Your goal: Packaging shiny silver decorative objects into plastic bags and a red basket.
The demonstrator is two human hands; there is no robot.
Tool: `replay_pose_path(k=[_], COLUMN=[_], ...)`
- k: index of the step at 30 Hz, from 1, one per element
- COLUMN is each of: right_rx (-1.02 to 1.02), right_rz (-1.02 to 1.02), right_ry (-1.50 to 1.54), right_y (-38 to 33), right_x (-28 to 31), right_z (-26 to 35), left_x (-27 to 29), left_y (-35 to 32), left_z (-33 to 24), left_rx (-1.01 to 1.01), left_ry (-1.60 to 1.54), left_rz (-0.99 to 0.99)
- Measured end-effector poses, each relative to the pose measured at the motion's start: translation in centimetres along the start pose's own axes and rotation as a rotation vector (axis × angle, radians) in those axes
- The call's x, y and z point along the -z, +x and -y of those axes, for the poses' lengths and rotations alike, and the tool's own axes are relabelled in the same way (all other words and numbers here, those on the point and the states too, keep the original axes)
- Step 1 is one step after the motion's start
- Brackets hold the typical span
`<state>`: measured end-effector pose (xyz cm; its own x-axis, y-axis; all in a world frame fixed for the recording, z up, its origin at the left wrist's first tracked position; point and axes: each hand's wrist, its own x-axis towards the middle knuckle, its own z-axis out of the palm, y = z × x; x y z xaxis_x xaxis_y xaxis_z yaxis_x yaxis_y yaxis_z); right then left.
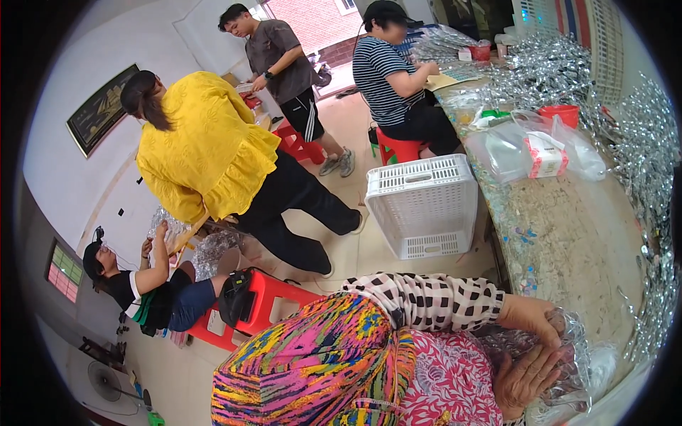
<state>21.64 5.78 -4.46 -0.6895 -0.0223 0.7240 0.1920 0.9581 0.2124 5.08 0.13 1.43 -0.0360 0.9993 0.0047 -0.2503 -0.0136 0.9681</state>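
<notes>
While we lean over the near edge of the long speckled stone worktable [575, 234], both our hands close on a crinkled clear plastic bag of shiny silver pieces [579, 355] — it sits at the table's near corner, against our body. Our left hand [543, 319], coming out of a black-and-white checked sleeve [433, 302], lies on top of the bag with fingers curled over it. Our right hand [529, 376] grips it from below, fingers wrapped round the plastic. Farther along the table lies a clear plastic bag with a red-and-white label [543, 153], beside a small red plastic tub [561, 113], and heaps of silver foil pieces [639, 142] line the far edge. A white slotted plastic crate [423, 206] stands on the floor by the table's left edge — well apart from our hands.
</notes>
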Motion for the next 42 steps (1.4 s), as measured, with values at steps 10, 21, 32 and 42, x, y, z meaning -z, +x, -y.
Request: replay_pose_path(k=[10,21,32,42], right_rx=[0.375,-0.204,-0.254,-0.253], right_rz=[-0.064,-0.044,0.145,0.163], right_ry=[0.174,-0.221,-0.164,-0.115], right_y=[2.0,6.5,3.0,1.1], right_x=[6.3,5.0,4.5,4.1], right_z=[-3.5,-3.7,-3.7,-3.6], left_x=[0.3,-0.4,0.0,-0.3], left_y=[-0.3,-0.6,-0.3,-0.8], left_z=[0.4,0.0,0.6,-0.1], left_rx=[-0.062,-0.032,0.059,0.118], left_ry=[0.081,0.045,0.025,0.022], left_rz=[0.012,0.057,0.114,0.106])
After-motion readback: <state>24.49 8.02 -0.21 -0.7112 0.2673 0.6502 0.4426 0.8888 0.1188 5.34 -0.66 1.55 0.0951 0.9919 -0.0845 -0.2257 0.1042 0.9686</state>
